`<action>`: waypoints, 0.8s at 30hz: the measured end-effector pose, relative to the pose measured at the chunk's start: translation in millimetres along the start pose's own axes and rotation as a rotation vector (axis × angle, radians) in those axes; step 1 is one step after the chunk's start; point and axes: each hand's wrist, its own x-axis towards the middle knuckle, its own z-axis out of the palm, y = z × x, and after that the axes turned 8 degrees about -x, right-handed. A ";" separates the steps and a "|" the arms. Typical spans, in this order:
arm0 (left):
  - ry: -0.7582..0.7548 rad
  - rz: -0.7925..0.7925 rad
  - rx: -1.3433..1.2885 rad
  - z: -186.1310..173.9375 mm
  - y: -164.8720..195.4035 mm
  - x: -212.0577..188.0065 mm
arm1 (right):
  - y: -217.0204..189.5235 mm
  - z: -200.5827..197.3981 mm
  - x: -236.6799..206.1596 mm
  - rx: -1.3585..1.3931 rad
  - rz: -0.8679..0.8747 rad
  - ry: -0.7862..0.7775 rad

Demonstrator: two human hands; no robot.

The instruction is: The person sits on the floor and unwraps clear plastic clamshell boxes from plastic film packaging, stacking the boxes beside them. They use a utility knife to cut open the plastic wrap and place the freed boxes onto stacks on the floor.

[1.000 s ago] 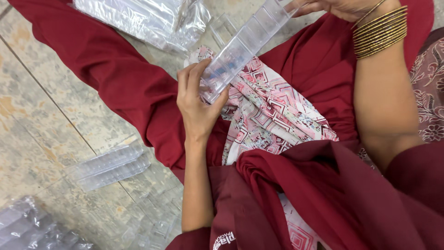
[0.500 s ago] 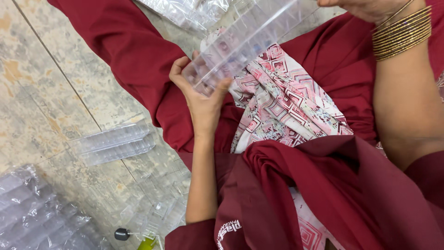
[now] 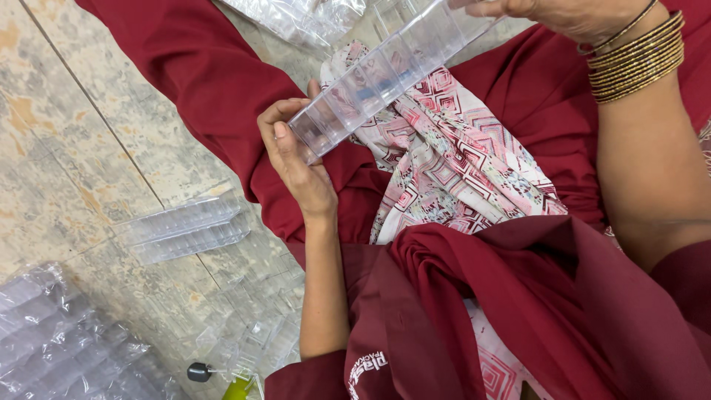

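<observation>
**Both hands on one long clear tray, held over the lap**

The left hand [image 3: 300, 159] has the near end of the clear compartment tray [image 3: 385, 70], thumb curled over the top edge and the fingers under it, a closed grip on the plastic. The right hand [image 3: 563, 15] takes the far end at the top of the view; only part of it shows, with fingers lying on the tray's end, so it has hold there, though how tightly cannot be told. A stack of gold bangles [image 3: 637, 55] sits on that wrist.

The tray hangs tilted in the air above the patterned pink-and-white cloth [image 3: 459, 163] and the maroon garment [image 3: 222, 81], clear of the floor. Its row of small cells looks empty.

Judging by the pose, this is the handling stage: one tray lifted and turned for a look or for lining up. Any next move calls for keeping both ends level so the thin plastic does not flex.

The count: one tray in hand, two more clear trays [image 3: 185, 230] lying just beside each other on the tiled floor [image 3: 89, 148], a crinkled clear plastic bag [image 3: 296, 18] at the top, and a heap of bagged clear plastic [image 3: 52, 341] at lower left. A small dark-capped item [image 3: 198, 372] lies near the bottom edge, too small to identify.
</observation>
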 end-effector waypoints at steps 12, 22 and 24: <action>-0.295 0.112 0.560 -42.2 59.9 -35.9 | -67.5 45.8 28.3 0.352 0.065 -0.023; -0.227 0.154 0.727 -80.2 87.4 -74.4 | -100.4 90.6 61.3 0.247 0.001 -0.143; -0.215 0.173 0.741 -83.0 89.5 -76.2 | -103.1 95.4 68.7 0.116 -0.032 -0.153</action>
